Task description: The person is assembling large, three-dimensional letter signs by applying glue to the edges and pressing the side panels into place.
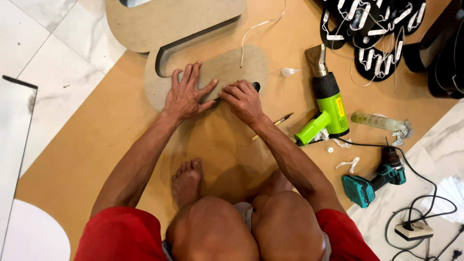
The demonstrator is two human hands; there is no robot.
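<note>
My left hand [186, 93] lies flat with fingers spread on a brown fibreboard cut-out [227, 67] with rounded ends, pressing it onto the large brown board [96, 130] on the floor. My right hand [243, 100] is closed around a black-handled tool [255, 86], held against the cut-out's lower edge right beside my left thumb. The tool's tip is hidden between my hands. A larger curved fibreboard piece [164, 21] lies just beyond the cut-out.
A green and black heat gun [326, 104] lies to the right, with a thin brush [280, 121], a clear tube [377, 122], a teal cordless drill [374, 181], cables and a socket [413, 231]. Black shapes with white strips [372, 34] sit top right. White tiles surround the board.
</note>
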